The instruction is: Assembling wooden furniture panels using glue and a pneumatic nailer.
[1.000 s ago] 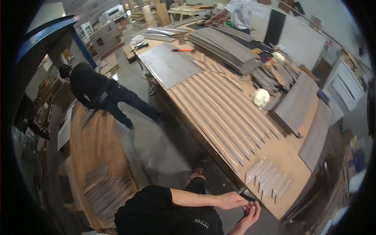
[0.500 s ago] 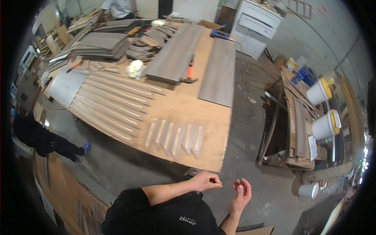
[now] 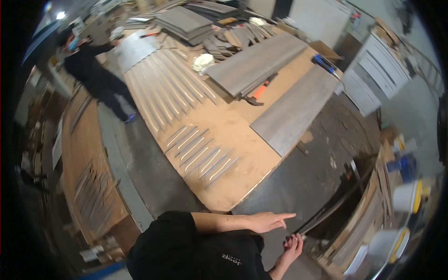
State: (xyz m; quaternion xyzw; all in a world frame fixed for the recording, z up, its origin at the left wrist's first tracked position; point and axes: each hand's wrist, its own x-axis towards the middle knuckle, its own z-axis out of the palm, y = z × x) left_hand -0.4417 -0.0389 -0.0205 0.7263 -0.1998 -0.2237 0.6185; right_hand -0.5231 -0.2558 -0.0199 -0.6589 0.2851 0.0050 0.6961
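My left hand (image 3: 270, 221) reaches across in front of my body with its index finger stretched out, nothing visible in it. Just beyond, my right hand (image 3: 293, 247) has its fingers curled in; whatever they may hold is hidden. Both are off the near edge of the large wooden table (image 3: 242, 186), touching nothing on it. Short grey strips (image 3: 196, 151) lie on that table, each with a pale bead along it. Longer grey strips (image 3: 170, 84) with similar beads lie side by side farther back.
A hammer (image 3: 261, 93) with an orange handle leans by stacked grey planks (image 3: 256, 60). A single plank (image 3: 298, 112) lies along the right edge, with a blue tool (image 3: 324, 64) near its end. Another person (image 3: 98, 70) stands left. White buckets (image 3: 406, 196) stand on a bench at right.
My view has turned right, so the table sits higher and more slanted. The left hand has straightened its index finger; the right hand's fingers have curled in. The other person now shows more fully.
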